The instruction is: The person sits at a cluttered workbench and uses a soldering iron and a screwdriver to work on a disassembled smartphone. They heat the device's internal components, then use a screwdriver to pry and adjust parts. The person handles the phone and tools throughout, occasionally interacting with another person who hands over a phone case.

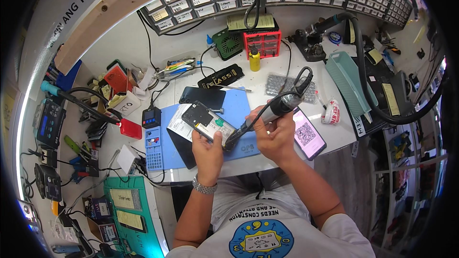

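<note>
The opened phone (pixel 210 120) is in the left hand (pixel 208 155), in front of the person, over the blue mat (pixel 241 102). Its back is off, so you can see the black and silver parts inside. The phone slants, with one end far and to the left and the other end near and to the right. The left hand holds its near side, with the thumb on top and the other fingers partly hidden by the phone. I cannot tell if the phone touches the things under it.

The right hand (pixel 276 134) is on the right of the phone. It grips a grey power tool (pixel 283 105) with a cord, and its fingers are curled around it. The tool leans, with its fat end far and to the right. Its dark nose points down and left, to the near right end of the phone. I cannot tell if the tip touches it.

Both arms come from the near side and bend in to the middle. The left arm goes nearly straight up to its hand, with a silver watch (pixel 204 186) on the wrist. The right arm slants to the left. A phone with a pink screen (pixel 310 134) lies just to the right of the right hand.
</note>
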{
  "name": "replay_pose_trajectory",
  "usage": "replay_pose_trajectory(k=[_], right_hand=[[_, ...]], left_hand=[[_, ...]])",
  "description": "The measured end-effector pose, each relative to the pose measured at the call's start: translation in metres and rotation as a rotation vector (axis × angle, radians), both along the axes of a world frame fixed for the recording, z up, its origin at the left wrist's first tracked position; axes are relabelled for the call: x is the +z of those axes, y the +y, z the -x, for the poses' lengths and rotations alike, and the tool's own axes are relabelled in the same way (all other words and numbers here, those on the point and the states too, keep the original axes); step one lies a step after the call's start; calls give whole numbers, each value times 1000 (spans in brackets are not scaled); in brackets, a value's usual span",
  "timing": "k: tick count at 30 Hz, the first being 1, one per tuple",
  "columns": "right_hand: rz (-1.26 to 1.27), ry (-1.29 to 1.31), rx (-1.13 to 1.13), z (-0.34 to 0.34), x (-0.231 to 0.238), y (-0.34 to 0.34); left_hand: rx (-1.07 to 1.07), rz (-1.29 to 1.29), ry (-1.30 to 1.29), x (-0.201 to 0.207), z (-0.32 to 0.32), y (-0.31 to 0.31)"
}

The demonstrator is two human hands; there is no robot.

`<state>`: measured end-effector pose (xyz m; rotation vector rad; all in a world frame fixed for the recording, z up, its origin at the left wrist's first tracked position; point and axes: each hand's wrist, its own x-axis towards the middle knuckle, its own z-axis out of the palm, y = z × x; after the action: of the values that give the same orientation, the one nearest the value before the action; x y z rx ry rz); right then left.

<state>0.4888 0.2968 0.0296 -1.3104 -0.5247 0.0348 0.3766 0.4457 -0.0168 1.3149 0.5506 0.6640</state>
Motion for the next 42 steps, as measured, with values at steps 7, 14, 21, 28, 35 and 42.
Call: replay_pose_trajectory(k=[7, 14, 21, 28, 35, 42], right_hand=[[71, 35, 29, -2, 0, -3], [58, 8, 59, 2, -2, -4], [-31, 35, 66, 5, -1, -6], [1, 1, 79, 5, -3, -5], [35, -16, 78, 2, -3, -6], [32, -47, 68, 4, -2, -5]], left_hand=[[10, 2, 20, 3, -1, -1], [-1, 36, -12, 4, 0, 2], [-8, 35, -40, 3, -8, -2], [-4, 6, -17, 2, -7, -1], [-4, 5, -7, 2, -7, -1], [2, 9, -25, 0, -7, -1]])
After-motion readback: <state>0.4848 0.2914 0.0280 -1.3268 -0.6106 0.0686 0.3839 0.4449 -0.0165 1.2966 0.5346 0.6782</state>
